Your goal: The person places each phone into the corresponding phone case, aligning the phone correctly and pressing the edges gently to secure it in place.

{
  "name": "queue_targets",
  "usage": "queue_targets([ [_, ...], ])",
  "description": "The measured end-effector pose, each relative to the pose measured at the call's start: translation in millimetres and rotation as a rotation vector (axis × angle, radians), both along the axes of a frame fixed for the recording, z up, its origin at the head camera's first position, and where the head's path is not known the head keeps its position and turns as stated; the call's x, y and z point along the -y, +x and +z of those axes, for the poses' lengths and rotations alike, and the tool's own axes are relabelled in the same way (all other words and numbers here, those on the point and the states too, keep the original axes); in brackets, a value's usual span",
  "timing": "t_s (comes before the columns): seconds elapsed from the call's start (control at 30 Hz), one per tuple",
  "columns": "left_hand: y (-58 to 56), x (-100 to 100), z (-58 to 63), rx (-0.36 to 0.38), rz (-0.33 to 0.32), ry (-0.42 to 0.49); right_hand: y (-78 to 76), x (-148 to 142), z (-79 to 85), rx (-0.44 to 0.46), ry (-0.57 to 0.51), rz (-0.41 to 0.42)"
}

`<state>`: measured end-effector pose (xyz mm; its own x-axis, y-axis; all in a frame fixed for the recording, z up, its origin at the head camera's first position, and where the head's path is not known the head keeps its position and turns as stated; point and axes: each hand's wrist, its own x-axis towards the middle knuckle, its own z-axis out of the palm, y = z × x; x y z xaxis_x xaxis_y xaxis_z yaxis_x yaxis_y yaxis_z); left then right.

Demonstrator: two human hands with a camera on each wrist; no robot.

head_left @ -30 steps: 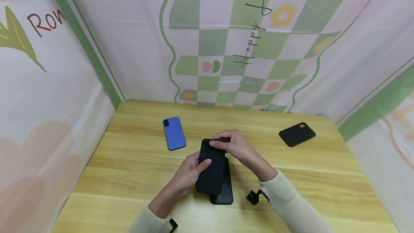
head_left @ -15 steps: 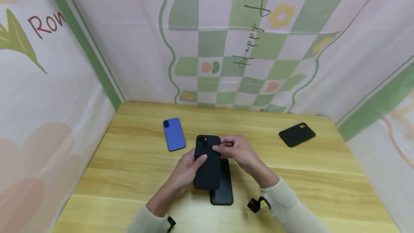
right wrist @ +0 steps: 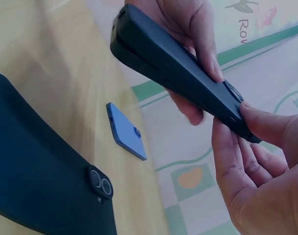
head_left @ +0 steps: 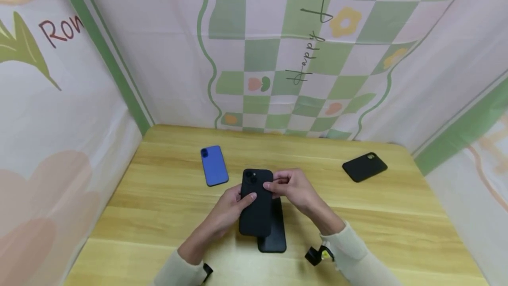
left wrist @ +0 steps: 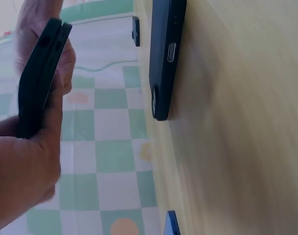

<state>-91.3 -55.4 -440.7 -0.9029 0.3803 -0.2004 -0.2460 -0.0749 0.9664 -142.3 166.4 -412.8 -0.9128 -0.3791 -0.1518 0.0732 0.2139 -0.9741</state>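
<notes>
A black phone in a black phone case is held above the table, its camera corner towards the far side. My left hand grips its left edge, thumb lying on the back. My right hand pinches the upper right edge near the camera, thumb on the back and fingers underneath. The right wrist view shows a gap along the side of the held phone in its case at the end away from the camera. Partly hidden beneath it, another black phone lies on the table.
A blue phone lies at the back left of the wooden table. At the back right is a black phone case with a camera cutout. A patterned cloth hangs behind the table.
The held phone's back has tilted more into view and its camera now shows. My right hand has slid from the top edge to the upper right edge, slightly nearer me.
</notes>
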Motion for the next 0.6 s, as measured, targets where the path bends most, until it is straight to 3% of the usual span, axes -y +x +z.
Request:
queue_targets([
  [0.27, -4.6, 5.8, 0.2, -0.033, 0.049, -0.123, 2.6, -0.3, 5.3, -0.083, 0.120, 0.028],
  [0.43, -3.4, 4.3, 0.9, -0.059, 0.082, -0.093, 4.4, 0.2, 6.4, -0.089, 0.132, -0.002],
  [0.6, -3.0, 3.5, 2.8, -0.081, 0.173, -0.071, 7.5, 1.3, 2.3, -0.125, 0.125, 0.009],
])
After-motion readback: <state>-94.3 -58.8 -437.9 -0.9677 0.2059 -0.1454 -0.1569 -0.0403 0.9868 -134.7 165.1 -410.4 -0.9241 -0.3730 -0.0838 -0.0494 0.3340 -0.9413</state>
